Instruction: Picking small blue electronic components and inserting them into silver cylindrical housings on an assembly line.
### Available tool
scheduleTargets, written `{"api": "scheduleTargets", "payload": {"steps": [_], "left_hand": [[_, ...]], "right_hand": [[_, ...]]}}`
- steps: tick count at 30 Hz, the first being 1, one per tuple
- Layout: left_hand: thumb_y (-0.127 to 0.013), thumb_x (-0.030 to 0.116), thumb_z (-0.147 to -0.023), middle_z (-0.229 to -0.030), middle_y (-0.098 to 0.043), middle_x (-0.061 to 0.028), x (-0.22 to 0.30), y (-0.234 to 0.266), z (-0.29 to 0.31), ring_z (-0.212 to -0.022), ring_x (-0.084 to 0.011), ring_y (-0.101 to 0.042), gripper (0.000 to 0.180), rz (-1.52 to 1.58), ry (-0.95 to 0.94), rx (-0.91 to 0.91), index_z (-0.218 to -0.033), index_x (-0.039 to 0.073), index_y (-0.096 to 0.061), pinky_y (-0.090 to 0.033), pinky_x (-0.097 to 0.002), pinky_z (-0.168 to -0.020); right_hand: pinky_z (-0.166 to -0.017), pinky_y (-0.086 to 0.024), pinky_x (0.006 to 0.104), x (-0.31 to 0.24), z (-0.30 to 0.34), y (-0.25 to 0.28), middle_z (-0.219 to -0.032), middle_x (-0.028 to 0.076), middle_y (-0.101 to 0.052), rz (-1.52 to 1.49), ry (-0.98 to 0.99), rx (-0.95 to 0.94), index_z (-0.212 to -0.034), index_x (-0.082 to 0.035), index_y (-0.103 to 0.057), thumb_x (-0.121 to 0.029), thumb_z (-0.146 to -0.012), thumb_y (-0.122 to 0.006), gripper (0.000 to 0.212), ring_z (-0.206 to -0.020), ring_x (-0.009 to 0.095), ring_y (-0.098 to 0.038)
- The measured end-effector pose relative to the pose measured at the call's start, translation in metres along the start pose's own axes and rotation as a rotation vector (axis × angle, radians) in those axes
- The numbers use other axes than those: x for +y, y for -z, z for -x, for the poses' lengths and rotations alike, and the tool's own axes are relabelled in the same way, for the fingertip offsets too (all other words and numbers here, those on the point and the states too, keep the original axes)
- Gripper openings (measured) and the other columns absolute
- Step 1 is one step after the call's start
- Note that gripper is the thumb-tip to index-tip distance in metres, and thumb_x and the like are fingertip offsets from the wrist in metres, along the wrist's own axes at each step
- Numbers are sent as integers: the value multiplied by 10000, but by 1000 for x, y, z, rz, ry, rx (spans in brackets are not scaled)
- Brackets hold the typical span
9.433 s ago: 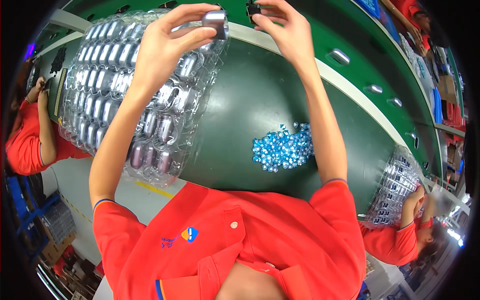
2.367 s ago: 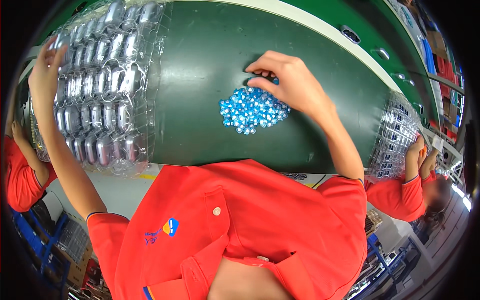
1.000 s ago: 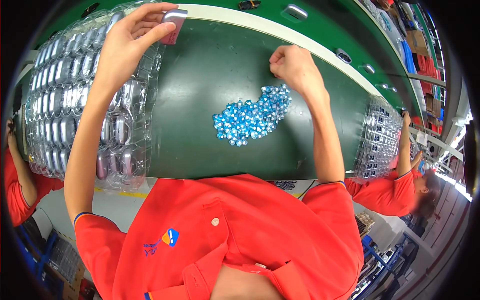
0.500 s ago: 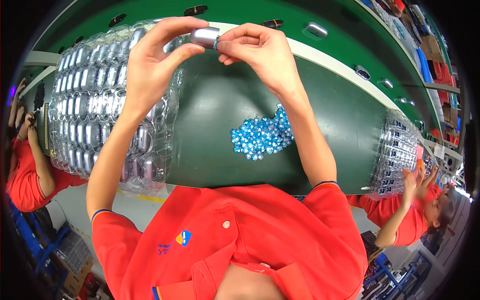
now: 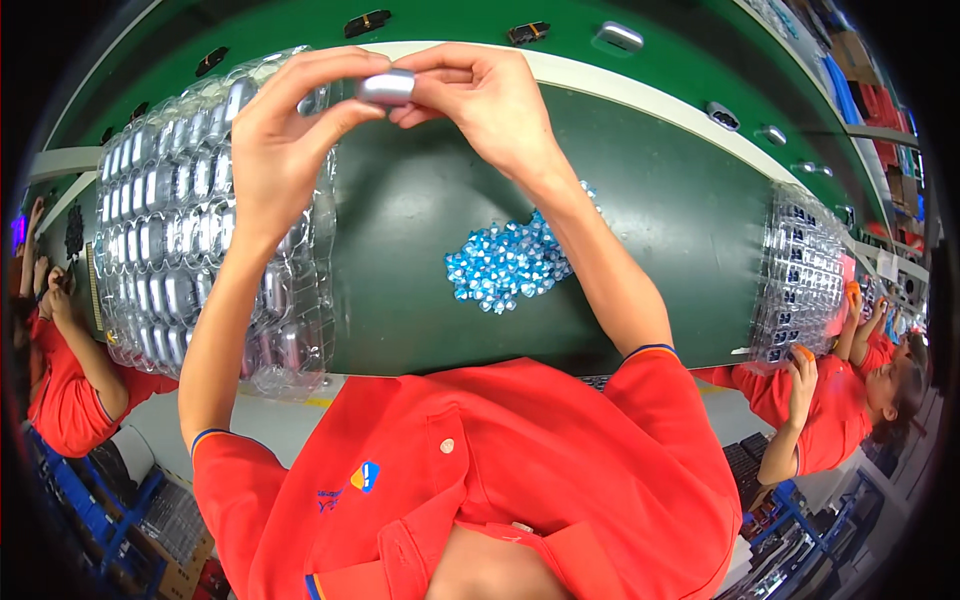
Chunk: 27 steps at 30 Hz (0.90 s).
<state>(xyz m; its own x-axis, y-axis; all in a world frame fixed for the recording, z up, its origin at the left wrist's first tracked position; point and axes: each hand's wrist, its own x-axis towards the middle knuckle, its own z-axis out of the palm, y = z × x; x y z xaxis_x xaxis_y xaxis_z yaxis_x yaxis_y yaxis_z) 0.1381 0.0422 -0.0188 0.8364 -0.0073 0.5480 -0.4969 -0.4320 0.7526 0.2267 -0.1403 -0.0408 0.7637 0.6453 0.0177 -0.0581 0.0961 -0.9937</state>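
Observation:
A smooth silver case with rounded ends [image 5: 387,87], like an earbud case, is held up at the far side of the dark green table. My left hand [image 5: 275,145] pinches its left end between thumb and fingers. From the other side, my right hand [image 5: 492,108] has its fingertips closed against the case's right end. Whether those fingertips also hold a small piece is hidden. Between my forearms, nearer to me, lies a heap of small shiny blue-and-white pieces [image 5: 500,268].
Clear plastic trays of silver cases [image 5: 185,235] stand at the left, partly behind my left forearm. Another clear tray with dark parts [image 5: 795,270] is at the right. Beyond the table's pale rim, a green surface carries dark parts and a silver case [image 5: 620,38]. Co-workers sit on both sides.
The case has turned in my fingers, showing its broad side more. A bluish bit seen at its right end earlier is now out of sight. The whole view has shifted slightly.

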Motion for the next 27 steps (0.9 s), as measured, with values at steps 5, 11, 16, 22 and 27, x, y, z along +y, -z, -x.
{"api": "scheduleTargets", "payload": {"steps": [5,11,16,22,27], "left_hand": [[-714,-25,-845,-1121,-682,-106,7,1,-3,-1085,-208,-637,328,199,277,127,-1168,-8,-658,-571,-317,-875],[-689,6,-883,-1133,-669,-112,12,6,-6,-1059,-193,-645,322,307,413,151,-1200,-6,-635,-574,-319,-916],[-684,29,-890,-1115,-675,-103,10,8,-4,-1022,-167,-659,309,334,469,222,-1194,-4,-639,-577,-309,-878],[-634,-2,-920,-1194,-616,-146,8,5,-2,-1108,-244,-639,357,305,488,213,-1265,-37,-554,-586,-383,-932],[-634,-1,-921,-1213,-611,-150,6,2,-3,-1104,-245,-640,357,280,468,202,-1266,-38,-550,-596,-398,-915]], "right_hand": [[-744,-567,316,1,-22,86,-973,178,-726,826,-47,328,-1164,23,-673,-394,-955,-611,470,-795,224,-718],[-763,-558,338,50,-58,100,-997,191,-719,1418,78,506,-1095,30,-699,-392,-922,-653,458,-795,295,-718],[-791,-560,352,25,-51,57,-1024,170,-716,767,226,201,-1071,29,-706,-275,-908,-698,345,-861,260,-715],[-854,-561,285,-25,-7,-8,-1052,65,-688,107,386,-9,-1168,3,-645,17,-834,-746,349,-958,146,-666],[-862,-559,304,-30,2,-9,-1034,109,-693,270,441,79,-1155,6,-652,0,-823,-755,348,-949,180,-678]]}}
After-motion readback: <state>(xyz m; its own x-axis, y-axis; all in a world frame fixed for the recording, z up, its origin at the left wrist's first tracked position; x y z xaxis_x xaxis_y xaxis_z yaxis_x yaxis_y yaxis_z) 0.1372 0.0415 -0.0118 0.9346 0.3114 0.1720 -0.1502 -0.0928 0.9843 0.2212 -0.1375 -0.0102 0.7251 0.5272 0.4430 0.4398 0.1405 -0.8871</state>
